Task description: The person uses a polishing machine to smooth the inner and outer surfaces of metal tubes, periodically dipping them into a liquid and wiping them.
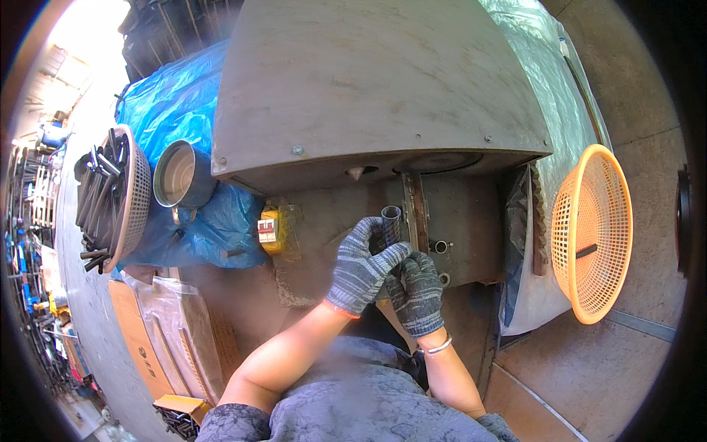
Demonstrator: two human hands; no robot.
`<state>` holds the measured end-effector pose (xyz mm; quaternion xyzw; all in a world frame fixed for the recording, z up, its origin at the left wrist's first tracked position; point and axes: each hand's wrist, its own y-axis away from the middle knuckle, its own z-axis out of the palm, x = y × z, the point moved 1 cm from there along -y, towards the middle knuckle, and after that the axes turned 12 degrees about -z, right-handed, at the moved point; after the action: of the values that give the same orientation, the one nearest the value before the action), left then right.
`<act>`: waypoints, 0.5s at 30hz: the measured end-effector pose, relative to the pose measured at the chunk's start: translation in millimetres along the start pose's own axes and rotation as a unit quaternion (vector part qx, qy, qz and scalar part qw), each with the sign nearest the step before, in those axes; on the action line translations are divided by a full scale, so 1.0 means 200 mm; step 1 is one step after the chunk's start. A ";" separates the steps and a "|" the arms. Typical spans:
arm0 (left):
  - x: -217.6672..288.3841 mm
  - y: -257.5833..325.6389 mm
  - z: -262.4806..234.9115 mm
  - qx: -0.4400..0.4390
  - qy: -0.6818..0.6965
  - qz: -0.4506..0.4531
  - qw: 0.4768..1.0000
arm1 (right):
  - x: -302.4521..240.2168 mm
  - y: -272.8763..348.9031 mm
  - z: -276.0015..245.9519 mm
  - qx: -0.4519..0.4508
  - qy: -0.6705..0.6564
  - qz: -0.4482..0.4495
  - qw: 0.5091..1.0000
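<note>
Metal tube (391, 221) upright, gripped between left hand (364, 265) and right hand (418, 291).

We are in a metalworking workshop. Before us stands a heavy rust-brown steel machine (383, 81) with bolted plates, and we wear knitted work gloves (361, 269). To our left, a plastic basket (136, 195) is piled with dark metal tube pieces, beside a blue tarpaulin (177, 103) and a metal can (180, 174). An orange plastic basket (593, 232) sits on the bare concrete floor (641, 147) to our right.
</note>
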<state>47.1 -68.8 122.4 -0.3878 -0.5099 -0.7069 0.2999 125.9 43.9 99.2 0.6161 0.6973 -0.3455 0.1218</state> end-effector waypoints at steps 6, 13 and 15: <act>0.02 0.02 -0.08 0.019 0.009 0.013 1.000 | -0.08 0.01 0.07 -0.022 -0.183 0.098 0.978; 0.02 0.04 -0.17 -0.010 0.070 -0.039 0.997 | -0.09 0.04 0.12 -0.096 -0.380 0.178 0.903; 0.03 0.04 -0.20 -0.015 0.064 -0.049 0.997 | -0.12 0.02 0.11 -0.106 -0.434 0.208 0.870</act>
<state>41.0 -108.5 123.7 -0.3209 -0.4974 -0.7516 0.2909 129.9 11.0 96.6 0.5183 0.4620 -0.4689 0.5460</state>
